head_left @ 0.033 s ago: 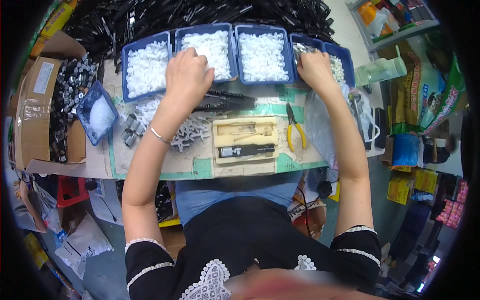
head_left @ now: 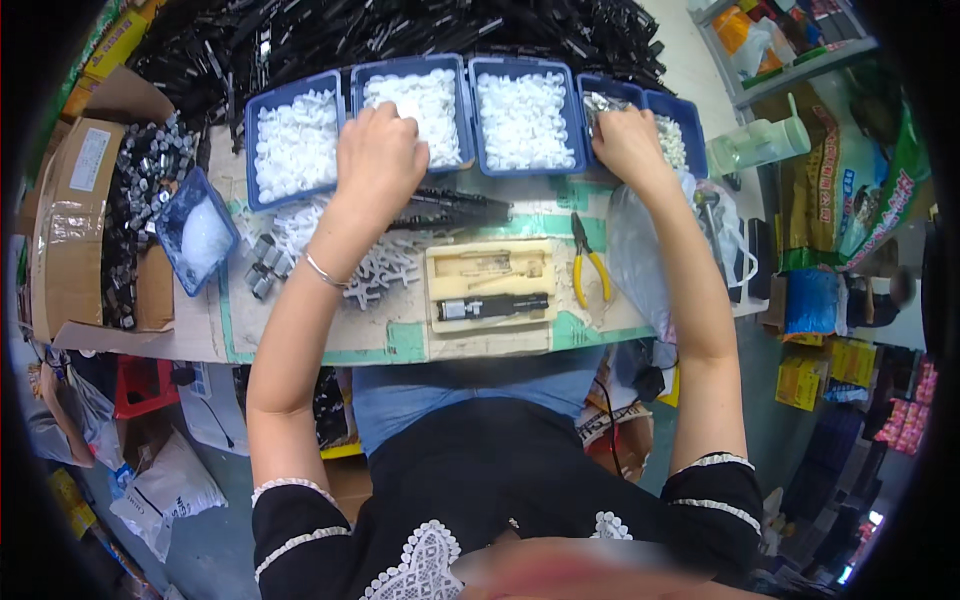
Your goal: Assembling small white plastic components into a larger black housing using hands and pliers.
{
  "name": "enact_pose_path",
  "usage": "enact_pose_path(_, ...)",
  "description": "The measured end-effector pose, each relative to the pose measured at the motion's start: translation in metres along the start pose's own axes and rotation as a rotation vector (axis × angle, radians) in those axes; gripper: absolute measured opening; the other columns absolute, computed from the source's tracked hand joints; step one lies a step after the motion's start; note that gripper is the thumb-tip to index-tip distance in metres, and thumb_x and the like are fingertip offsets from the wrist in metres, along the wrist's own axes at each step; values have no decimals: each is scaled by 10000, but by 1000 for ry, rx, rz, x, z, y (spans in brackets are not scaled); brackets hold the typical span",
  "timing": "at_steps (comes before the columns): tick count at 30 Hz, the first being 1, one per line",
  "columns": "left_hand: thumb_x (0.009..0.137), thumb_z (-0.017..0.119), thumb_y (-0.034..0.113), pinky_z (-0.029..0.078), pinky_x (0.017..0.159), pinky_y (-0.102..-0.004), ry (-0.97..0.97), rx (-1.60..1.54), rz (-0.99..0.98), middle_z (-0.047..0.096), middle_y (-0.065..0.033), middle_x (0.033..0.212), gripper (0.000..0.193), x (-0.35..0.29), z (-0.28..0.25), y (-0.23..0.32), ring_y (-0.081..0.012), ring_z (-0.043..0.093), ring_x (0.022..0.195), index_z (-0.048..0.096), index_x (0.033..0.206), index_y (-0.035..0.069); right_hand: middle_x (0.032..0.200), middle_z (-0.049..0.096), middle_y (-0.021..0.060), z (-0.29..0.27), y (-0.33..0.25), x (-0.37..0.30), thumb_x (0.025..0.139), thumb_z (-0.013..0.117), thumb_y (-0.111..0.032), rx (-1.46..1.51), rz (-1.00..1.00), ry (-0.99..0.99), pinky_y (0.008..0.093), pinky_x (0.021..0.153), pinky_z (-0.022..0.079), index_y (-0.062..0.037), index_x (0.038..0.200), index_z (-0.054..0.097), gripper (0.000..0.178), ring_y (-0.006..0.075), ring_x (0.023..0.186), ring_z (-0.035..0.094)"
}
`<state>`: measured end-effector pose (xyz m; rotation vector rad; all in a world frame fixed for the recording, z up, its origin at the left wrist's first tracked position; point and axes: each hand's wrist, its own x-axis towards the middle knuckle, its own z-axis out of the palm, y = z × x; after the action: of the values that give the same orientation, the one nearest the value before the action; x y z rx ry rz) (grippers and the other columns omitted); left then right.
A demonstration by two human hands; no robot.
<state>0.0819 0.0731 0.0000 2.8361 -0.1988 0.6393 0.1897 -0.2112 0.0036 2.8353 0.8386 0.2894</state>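
Observation:
My left hand (head_left: 381,150) reaches over the left side of the second blue bin (head_left: 466,112), which is full of small white plastic pieces (head_left: 432,100). Its fingers are curled and the tips point down out of sight. At the right, my right hand (head_left: 628,142) dips into a smaller blue bin (head_left: 612,82) with silvery metal parts (head_left: 600,101). Its fingers are bent, and whatever they pinch is hidden. On the table before me lies a cream-coloured fixture block (head_left: 490,256) with a black-and-silver part (head_left: 494,306) set in its lower slot.
Yellow-handled pliers (head_left: 590,268) lie right of the fixture. White cross-shaped pieces (head_left: 376,272) are heaped under my left forearm. Black strips (head_left: 400,30) pile up behind the bins. A carton of metal parts (head_left: 85,220) stands left, a pale green bottle (head_left: 755,147) right.
The whole scene sits slightly lower in the picture at the bins. Both hands stay at the same bins, with only a slight shift of the fingers.

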Motion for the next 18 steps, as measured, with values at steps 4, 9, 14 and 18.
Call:
enact_pose_path(4,697,619,146,458,658,-403,-16,46,13,584,-130,699,157,2,8,3,-297,566,734,658,609,22,709,624,223,2,6,-6,673,580,-123,151,13,-10,458,696,466,15,644,624,148,371,730,615)
enact_pose_path(9,688,624,122,422,661,-389,107,-54,15,581,-104,687,135,-2,2,3,-273,557,711,636,589,31,700,618,225,2,6,-10,683,577,-141,259,67,90,457,683,493,15,675,601,159,382,724,614)
enact_pose_path(14,709,626,111,408,670,-382,213,-156,-6,580,-93,688,107,5,0,-3,-262,566,730,626,637,32,775,626,193,-16,4,-8,746,567,-167,381,286,234,456,654,494,0,717,585,171,369,716,613)
enact_pose_path(18,778,639,95,459,614,-311,225,-564,-164,642,-87,749,98,-5,-14,6,-183,609,667,646,738,6,746,620,137,-56,-23,-26,715,624,-104,837,125,397,343,590,505,-9,717,638,96,276,647,616)
